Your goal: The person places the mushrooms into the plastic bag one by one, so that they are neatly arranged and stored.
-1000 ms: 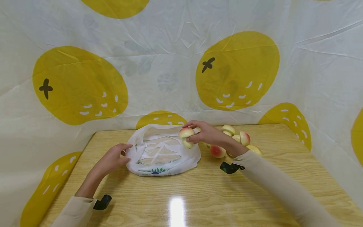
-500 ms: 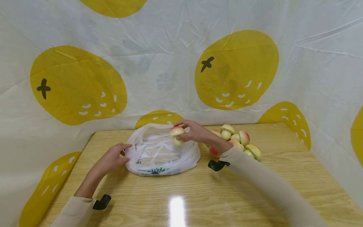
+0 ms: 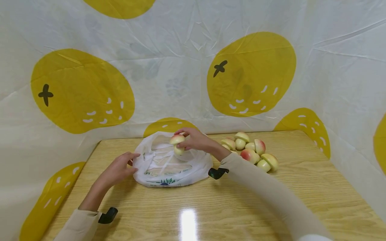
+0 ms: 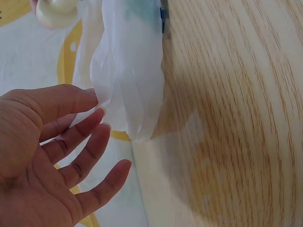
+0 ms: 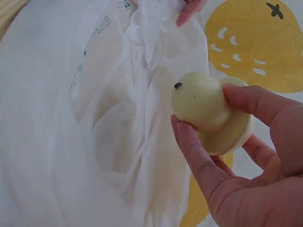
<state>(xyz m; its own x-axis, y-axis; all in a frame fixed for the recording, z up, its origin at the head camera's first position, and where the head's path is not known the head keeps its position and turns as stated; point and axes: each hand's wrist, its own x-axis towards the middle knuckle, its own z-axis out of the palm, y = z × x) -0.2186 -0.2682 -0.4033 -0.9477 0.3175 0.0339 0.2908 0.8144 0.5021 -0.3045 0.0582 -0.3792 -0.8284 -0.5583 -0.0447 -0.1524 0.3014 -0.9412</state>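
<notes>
A toy mushroom (image 3: 178, 140) with a red-tinged cap and pale stem is pinched between the thumb and fingers of my right hand (image 3: 194, 139). It hangs over the mouth of a white plastic bag (image 3: 141, 175), which stands wide on the table with green print on its front. In the right wrist view, the mushroom's rounded stem end (image 5: 196, 99) faces the bag. My left hand (image 3: 120, 167) touches the bag's left side, thumb and fingers apart in the head view. The left wrist view shows those loosely bent fingers (image 4: 92, 146) at the bag's edge.
Several similar toy mushrooms (image 3: 268, 160) lie clustered to the right of the bag on the wooden table (image 3: 241, 207). White cloth (image 3: 175, 77) with large yellow fruit prints hangs behind and beside the table. A black wrist mount (image 3: 218, 173) sits below my right wrist.
My right hand has carried the mushroom leftward, from the bag's right rim to above its opening. More of the mushroom cluster shows now. The left hand and the bag have barely moved.
</notes>
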